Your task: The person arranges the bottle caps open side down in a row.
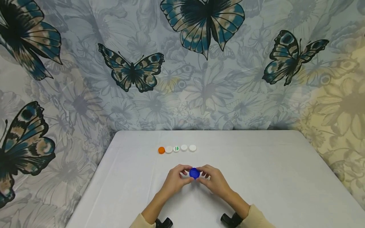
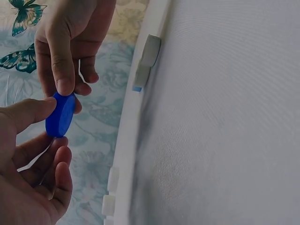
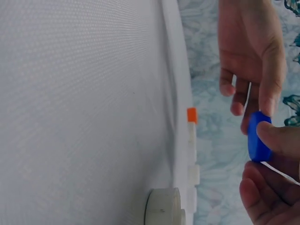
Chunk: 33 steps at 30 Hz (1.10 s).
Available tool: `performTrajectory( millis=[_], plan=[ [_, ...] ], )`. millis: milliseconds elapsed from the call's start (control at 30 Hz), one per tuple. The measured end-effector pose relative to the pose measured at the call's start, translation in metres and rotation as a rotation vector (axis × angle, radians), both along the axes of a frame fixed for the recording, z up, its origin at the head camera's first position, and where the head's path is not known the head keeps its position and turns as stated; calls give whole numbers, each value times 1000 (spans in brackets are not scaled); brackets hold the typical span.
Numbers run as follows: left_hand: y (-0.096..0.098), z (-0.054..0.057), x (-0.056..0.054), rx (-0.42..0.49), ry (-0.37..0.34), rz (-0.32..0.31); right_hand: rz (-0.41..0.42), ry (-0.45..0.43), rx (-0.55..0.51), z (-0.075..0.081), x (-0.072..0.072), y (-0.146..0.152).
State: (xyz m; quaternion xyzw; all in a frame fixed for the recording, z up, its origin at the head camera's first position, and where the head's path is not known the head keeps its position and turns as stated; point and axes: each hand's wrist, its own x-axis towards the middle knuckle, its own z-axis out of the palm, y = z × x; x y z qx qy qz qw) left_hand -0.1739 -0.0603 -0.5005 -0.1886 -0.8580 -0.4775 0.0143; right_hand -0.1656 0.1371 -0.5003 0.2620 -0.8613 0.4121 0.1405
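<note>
Thumb and fingers of our left hand (image 1: 175, 180) pinch one edge of a blue cap (image 1: 194, 173), and our right hand (image 1: 213, 180) pinches the opposite edge in the same way. Both hands are partly closed, only as far as the cap's width allows, with the spare fingers loosely curled. Between them the cap is held up off the white table (image 1: 271, 177), its round recessed face turned towards the head camera.

We judge the step in hand to be holding the cap up to turn it or look it over. The next move, as we see it, calls for one hand to bear the cap alone while the other lets go or shifts its grip.

Beyond our fingers, near the hands but apart from them, other caps lie in a close row: from the left, an orange cap (image 1: 161, 150), a plain white cap (image 1: 169, 149), one with a green mark (image 1: 176, 148), and two more white caps (image 1: 192, 148). Behind the table hangs butterfly-patterned cloth (image 1: 208, 91).
</note>
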Motion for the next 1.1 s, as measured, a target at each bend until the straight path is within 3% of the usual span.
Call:
performTrajectory(
  millis=[167,333,800,1100],
  plan=[
    [4,3,-3,43,33,30,-14,153,-68,-3,-4,1],
    [7,9,-4,82,59,48,-48,239,-86,-2,-6,2],
    [17,16,-3,214,66,70,-90,325,-99,7,-8,6],
    [20,18,-1,253,30,133,-89,321,-134,7,-7,5]
  ],
)
